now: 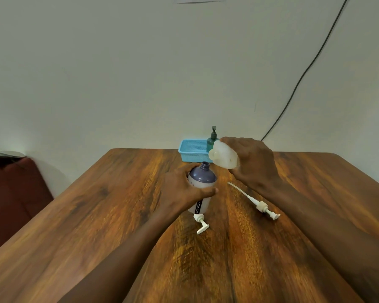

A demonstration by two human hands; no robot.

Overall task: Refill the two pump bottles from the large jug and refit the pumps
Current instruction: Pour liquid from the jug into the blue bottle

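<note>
My left hand [184, 189] grips a white bottle with a purple shoulder [201, 179], standing upright on the table with its neck open. My right hand [253, 162] holds the translucent white jug [224, 157] tilted, its spout pointing left just above and right of the bottle's neck. No liquid stream is visible. One white pump [262, 206] with its long tube lies on the table to the right. A second white pump [201, 224] lies in front of the bottle. A green pump bottle [212, 138] with its pump fitted stands at the back, partly behind the jug.
A blue plastic basket [192, 153] sits at the far edge of the wooden table [96, 215], next to the green bottle. A black cable [304, 73] runs down the wall behind. A dark red seat [11, 189] stands to the left of the table.
</note>
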